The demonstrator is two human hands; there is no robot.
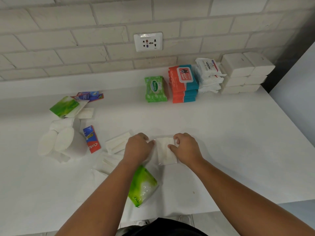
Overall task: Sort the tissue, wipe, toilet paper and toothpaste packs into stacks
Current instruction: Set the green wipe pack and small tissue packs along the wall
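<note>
In the pinch of left hand [138, 147] and right hand [185, 149], white tissue pack [164, 150], long axis roughly toward the wall [68, 31].

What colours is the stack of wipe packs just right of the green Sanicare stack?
The wipe stack is orange-red and teal; head view, the only one.

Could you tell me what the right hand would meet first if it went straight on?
Probably the white tissue pack that the right hand pinches; just beyond lies the left hand.

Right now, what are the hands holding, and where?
One white tissue pack: the left hand grips its left edge, the right hand its right edge.
</note>
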